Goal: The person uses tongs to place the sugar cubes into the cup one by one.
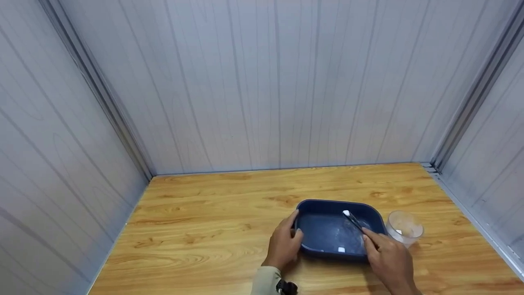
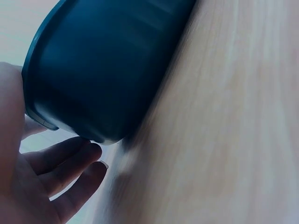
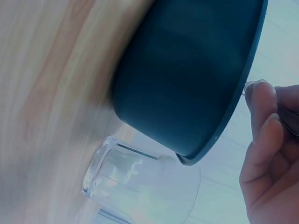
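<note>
A dark blue plastic tub (image 1: 327,233) stands on the wooden table. My left hand (image 1: 284,241) grips its left end, thumb at the rim and fingers along the outer wall; in the left wrist view, several fingers (image 2: 70,168) curve near its end. My right hand (image 1: 389,256) pinches dark slim tweezers (image 1: 355,222) over the tub's right half, with a small white piece (image 1: 346,213) at their tip. Another small white piece (image 1: 341,249) lies inside the tub near its front wall. In the right wrist view, the right hand (image 3: 271,149) is beside the tub's rim.
Just right of the tub stands a clear plastic cup (image 1: 405,227) with a small white piece (image 1: 398,232) showing in it. The wooden table (image 1: 196,237) extends left, and pale wood-patterned panels (image 1: 262,82) wall it in at the back and sides.
</note>
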`<action>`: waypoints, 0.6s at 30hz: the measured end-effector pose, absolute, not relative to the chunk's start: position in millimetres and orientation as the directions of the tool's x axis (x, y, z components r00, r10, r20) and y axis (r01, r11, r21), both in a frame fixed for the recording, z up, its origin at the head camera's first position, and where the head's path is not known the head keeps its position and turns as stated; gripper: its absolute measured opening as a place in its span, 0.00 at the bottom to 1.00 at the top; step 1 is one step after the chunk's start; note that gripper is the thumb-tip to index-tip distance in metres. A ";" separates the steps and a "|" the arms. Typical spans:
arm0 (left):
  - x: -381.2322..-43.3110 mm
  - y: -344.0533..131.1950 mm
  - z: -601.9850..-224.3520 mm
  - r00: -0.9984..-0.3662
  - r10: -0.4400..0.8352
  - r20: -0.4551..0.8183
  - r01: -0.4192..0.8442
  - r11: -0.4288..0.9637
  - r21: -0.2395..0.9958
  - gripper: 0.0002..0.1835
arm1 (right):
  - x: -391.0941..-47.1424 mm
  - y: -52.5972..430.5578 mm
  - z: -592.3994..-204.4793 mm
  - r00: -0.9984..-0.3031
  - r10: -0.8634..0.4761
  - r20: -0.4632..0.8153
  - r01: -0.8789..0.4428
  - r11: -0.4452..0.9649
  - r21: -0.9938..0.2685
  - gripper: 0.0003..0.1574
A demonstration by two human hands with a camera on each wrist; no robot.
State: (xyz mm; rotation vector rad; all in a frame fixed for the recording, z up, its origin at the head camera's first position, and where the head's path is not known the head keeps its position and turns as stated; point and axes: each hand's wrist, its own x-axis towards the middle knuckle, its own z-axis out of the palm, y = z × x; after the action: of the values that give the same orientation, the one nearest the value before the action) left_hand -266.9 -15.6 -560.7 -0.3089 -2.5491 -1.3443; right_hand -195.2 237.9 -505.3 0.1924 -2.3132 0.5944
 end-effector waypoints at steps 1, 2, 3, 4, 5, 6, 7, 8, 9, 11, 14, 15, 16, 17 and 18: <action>-267.1 -15.4 -560.5 -0.950 0.072 0.303 0.291 0.554 0.780 0.30 | -194.5 238.2 -504.9 -0.727 0.038 0.686 -0.297 0.883 -0.364 0.13; -267.3 -15.0 -560.4 -0.951 0.072 0.301 0.289 0.552 0.782 0.30 | -193.8 238.5 -504.5 -0.730 0.043 0.683 -0.293 0.882 -0.369 0.13; -267.4 -14.7 -560.2 -0.952 0.071 0.297 0.285 0.552 0.784 0.30 | -193.1 238.9 -504.0 -0.732 0.046 0.680 -0.290 0.882 -0.372 0.12; -267.3 -14.7 -560.2 -0.954 0.068 0.291 0.279 0.549 0.788 0.30 | -192.6 239.0 -503.7 -0.734 0.047 0.678 -0.289 0.881 -0.375 0.13; -267.3 -14.7 -560.1 -0.956 0.065 0.286 0.274 0.547 0.791 0.30 | -192.0 239.2 -503.4 -0.736 0.051 0.675 -0.286 0.880 -0.379 0.13; -267.3 -14.8 -560.0 -0.958 0.063 0.281 0.269 0.545 0.794 0.30 | -191.5 239.3 -503.1 -0.737 0.054 0.673 -0.285 0.879 -0.382 0.12; -267.2 -14.9 -559.8 -0.959 0.062 0.276 0.264 0.543 0.797 0.30 | -191.0 239.4 -503.0 -0.736 0.055 0.674 -0.285 0.879 -0.383 0.12; -267.1 -15.2 -559.7 -0.960 0.061 0.272 0.261 0.542 0.799 0.30 | -190.6 239.5 -502.8 -0.735 0.056 0.675 -0.285 0.879 -0.383 0.12; -267.0 -15.5 -559.5 -0.961 0.060 0.269 0.258 0.543 0.799 0.30 | -190.1 239.6 -502.7 -0.735 0.056 0.676 -0.284 0.879 -0.382 0.12; -267.1 -16.2 -559.3 -0.961 0.061 0.270 0.259 0.543 0.799 0.30 | -189.3 239.7 -502.3 -0.735 0.061 0.675 -0.280 0.879 -0.386 0.12; -267.5 -17.6 -559.2 -0.959 0.063 0.277 0.266 0.545 0.795 0.30 | -188.1 240.0 -501.5 -0.730 0.067 0.681 -0.278 0.880 -0.385 0.12; -267.6 -18.2 -559.3 -0.957 0.066 0.281 0.270 0.545 0.793 0.30 | -187.6 240.1 -501.2 -0.722 0.065 0.689 -0.286 0.879 -0.382 0.12; -267.8 -18.8 -559.6 -0.956 0.068 0.284 0.274 0.546 0.792 0.30 | -187.1 240.2 -500.7 -0.712 0.062 0.700 -0.295 0.878 -0.378 0.12; -267.9 -19.3 -559.9 -0.956 0.070 0.286 0.277 0.546 0.791 0.30 | -186.4 240.3 -500.1 -0.701 0.059 0.711 -0.304 0.877 -0.373 0.12; -267.8 -19.5 -560.2 -0.955 0.071 0.288 0.279 0.547 0.790 0.30 | -185.7 240.5 -499.4 -0.692 0.056 0.720 -0.311 0.876 -0.368 0.12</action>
State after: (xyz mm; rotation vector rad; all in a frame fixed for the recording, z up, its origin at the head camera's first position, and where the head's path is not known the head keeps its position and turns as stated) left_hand -267.8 -19.5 -560.2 -0.2945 -2.5617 -1.3669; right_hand -185.7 240.5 -499.4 0.1829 -2.2619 0.6063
